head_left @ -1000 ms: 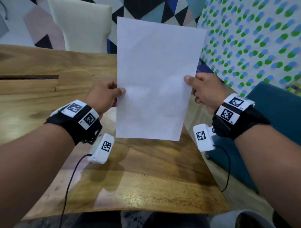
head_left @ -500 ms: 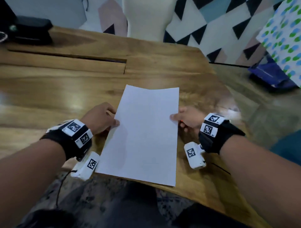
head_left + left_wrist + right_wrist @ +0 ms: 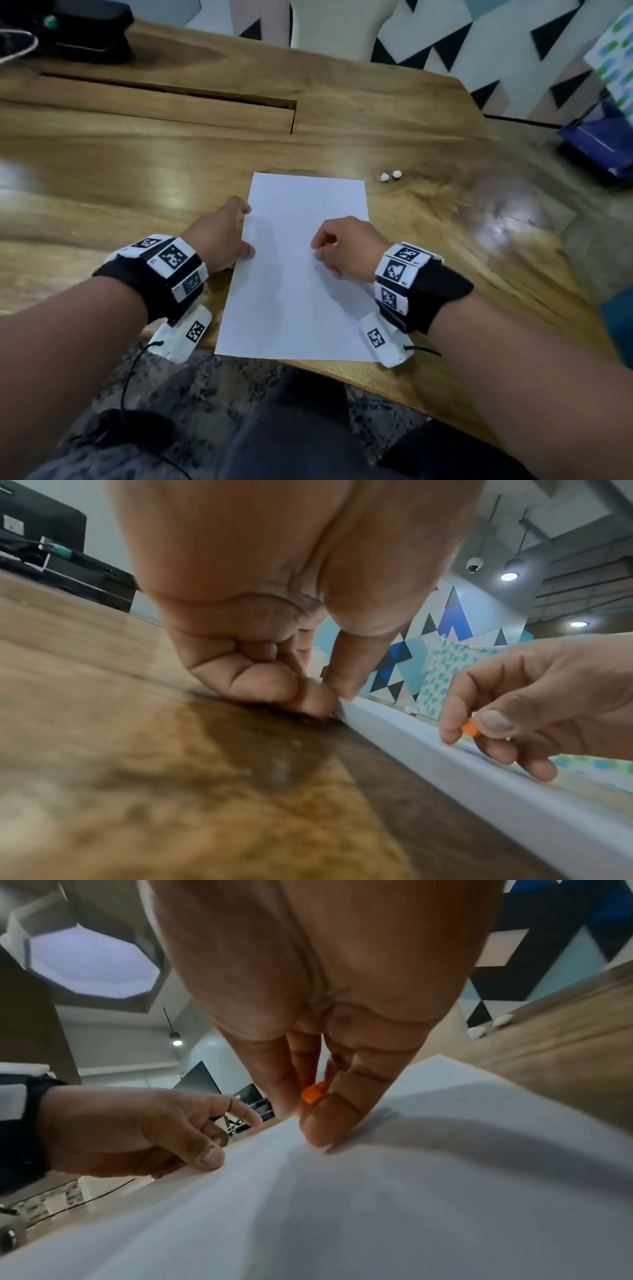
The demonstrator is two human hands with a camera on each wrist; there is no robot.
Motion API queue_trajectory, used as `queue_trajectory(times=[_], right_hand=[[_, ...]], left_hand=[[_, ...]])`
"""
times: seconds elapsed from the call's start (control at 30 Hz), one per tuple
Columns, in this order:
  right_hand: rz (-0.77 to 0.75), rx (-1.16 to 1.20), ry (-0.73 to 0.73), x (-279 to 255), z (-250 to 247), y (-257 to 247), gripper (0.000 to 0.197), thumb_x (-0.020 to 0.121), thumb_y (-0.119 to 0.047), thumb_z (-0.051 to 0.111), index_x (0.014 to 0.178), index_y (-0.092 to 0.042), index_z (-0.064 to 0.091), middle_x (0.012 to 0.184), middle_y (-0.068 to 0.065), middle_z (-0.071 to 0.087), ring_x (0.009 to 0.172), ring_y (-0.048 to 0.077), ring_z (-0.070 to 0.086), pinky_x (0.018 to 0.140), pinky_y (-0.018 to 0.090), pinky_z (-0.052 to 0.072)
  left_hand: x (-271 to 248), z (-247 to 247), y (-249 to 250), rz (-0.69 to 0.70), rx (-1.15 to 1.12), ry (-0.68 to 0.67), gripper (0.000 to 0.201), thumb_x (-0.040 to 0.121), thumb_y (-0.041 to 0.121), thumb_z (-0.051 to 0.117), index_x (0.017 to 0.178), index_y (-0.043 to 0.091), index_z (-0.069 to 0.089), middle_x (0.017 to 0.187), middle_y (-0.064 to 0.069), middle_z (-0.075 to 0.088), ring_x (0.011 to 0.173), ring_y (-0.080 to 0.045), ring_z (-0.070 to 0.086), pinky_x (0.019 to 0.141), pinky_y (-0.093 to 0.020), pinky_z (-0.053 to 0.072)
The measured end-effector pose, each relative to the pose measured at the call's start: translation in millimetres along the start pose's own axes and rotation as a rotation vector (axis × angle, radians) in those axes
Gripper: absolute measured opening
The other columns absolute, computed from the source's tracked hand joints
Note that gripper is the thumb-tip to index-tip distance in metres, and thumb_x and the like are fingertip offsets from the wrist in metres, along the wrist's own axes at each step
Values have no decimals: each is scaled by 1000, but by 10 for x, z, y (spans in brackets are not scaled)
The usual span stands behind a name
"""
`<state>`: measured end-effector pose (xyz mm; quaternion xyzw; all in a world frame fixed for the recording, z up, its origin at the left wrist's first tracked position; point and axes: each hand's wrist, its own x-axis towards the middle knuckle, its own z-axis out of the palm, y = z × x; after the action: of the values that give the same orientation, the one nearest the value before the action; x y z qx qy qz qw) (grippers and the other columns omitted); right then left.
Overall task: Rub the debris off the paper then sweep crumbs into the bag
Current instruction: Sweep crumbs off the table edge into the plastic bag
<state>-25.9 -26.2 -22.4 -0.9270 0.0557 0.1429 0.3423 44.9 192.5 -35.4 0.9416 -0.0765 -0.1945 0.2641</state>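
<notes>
A white sheet of paper (image 3: 301,291) lies flat on the wooden table (image 3: 102,178) near its front edge. My left hand (image 3: 248,233) is at the sheet's left edge, thumb on top and curled fingers against the edge (image 3: 329,699), pinching it. My right hand (image 3: 320,246) hovers over the middle of the sheet and pinches a small orange piece (image 3: 312,1093) between thumb and fingers, fingertips touching the paper. A bag with green and blue spots (image 3: 613,65) shows at the far right, off the table.
Two small white lumps (image 3: 390,175) sit on the table just beyond the paper's far right corner. A black device (image 3: 85,31) stands at the far left. A long slot (image 3: 171,92) runs across the tabletop. A blue box (image 3: 599,144) lies beyond the right edge.
The paper, held upright in both hands a second ago, now lies flat on the table. My right hand has left its right edge and moved over the middle of the sheet.
</notes>
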Motion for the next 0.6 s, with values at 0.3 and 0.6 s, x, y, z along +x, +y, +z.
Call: queue_trajectory(times=[0.3, 0.6], right_hand=[[219, 1367, -72, -417, -142, 570, 47, 95, -43, 55, 133, -15, 52, 129, 17, 64, 109, 32, 66, 93, 43, 51], [231, 1541, 485, -901, -810, 1333, 54, 94, -55, 52, 132, -16, 52, 139, 18, 57, 123, 35, 58, 99, 49, 48]], left_hand=[[106, -157, -353, -36, 138, 32, 60, 86, 17, 79, 136, 28, 48, 91, -7, 64, 77, -30, 64, 68, -38, 51], [122, -157, -35, 88, 339, 249, 51, 82, 40, 81, 126, 27, 61, 104, -14, 57, 90, -37, 60, 85, -50, 53]])
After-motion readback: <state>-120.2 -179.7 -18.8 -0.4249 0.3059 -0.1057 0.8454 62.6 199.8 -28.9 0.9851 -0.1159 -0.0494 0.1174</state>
